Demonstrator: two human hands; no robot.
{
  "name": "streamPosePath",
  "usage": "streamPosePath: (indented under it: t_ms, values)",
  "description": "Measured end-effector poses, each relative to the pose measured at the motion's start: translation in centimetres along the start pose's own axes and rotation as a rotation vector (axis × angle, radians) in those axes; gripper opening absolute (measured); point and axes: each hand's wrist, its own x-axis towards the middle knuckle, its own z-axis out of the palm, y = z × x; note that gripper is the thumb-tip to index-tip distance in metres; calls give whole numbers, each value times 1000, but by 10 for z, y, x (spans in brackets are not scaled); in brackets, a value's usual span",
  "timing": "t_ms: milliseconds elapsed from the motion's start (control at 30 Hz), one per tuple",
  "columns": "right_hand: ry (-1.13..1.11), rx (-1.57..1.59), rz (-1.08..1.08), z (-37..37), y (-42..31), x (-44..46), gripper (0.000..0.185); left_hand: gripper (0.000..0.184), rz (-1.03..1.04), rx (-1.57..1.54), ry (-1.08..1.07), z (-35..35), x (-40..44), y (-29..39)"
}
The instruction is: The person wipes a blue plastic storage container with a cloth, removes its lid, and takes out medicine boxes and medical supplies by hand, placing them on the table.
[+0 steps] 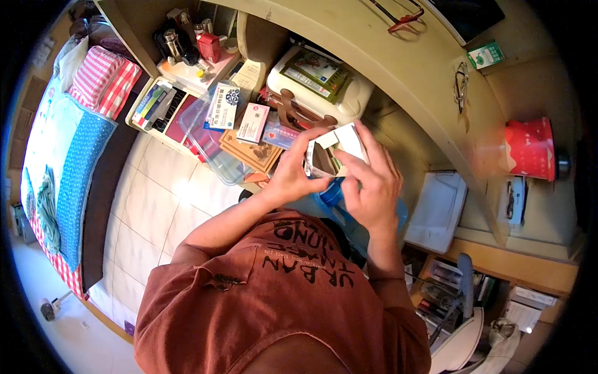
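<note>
A small white carton (350, 138) with its top flaps open is held up in front of my chest. My left hand (293, 173) grips its left side between thumb and fingers. My right hand (375, 182) wraps round its right side, with a bent finger at the opening. Something inside the carton is too small to make out. Just beyond my left hand lie a pink-and-white medicine box (253, 123), a blue-and-white medicine box (223, 106) and a purple-blue box (279, 134).
A clear plastic bin (215, 157) and a brown wooden board (240, 149) lie under the boxes. Behind stands a white lidded case (355, 93). An open drawer (134, 118) is at left. A shelf edge (430, 93) curves along the right, near a red canister (529, 148).
</note>
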Motion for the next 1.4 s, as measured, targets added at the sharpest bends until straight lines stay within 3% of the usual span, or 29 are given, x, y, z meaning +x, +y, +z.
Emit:
streamPosePath:
  t_ms: [67, 133, 333, 567, 700, 967, 1000, 1067, 1100, 1200, 1267, 1400]
  values:
    - [-92, -215, -14, -2, -12, 5, 28, 79, 2, 6, 18, 0, 0, -4]
    - [-141, -206, 3, -2, -7, 3, 32, 79, 4, 11, 35, 0, 0, -4]
    - [-180, 81, -31, -1, 4, 1, 38, 80, -23, -121, 17, 1, -2, -6]
    - [151, 334, 187, 18, -4, -10, 37, 83, -60, -102, -20, 2, 0, -8]
    - [231, 279, 142, 35, 7, -23, 32, 85, -69, 6, -44, 7, -2, -9]
    - [308, 416, 245, 64, 21, -51, 32, 88, -77, 139, -6, 24, -15, -20]
    - [304, 479, 309, 67, 20, -55, 31, 88, -134, 108, -19, 25, -18, -16]
    - [272, 396, 231, 68, 23, -62, 32, 85, -222, 6, -17, 30, -23, -14]
    - [275, 398, 230, 71, 23, -66, 33, 82, -116, 143, -60, 26, -24, -14]
    - [272, 393, 206, 82, 26, -78, 37, 83, -129, 119, -122, 21, -40, -37]
    - [242, 418, 229, 83, 24, -84, 37, 83, -261, 89, -145, 19, -44, -30]
    - [309, 492, 322, 87, 23, -99, 37, 75, -299, 24, -246, 15, -42, -16]
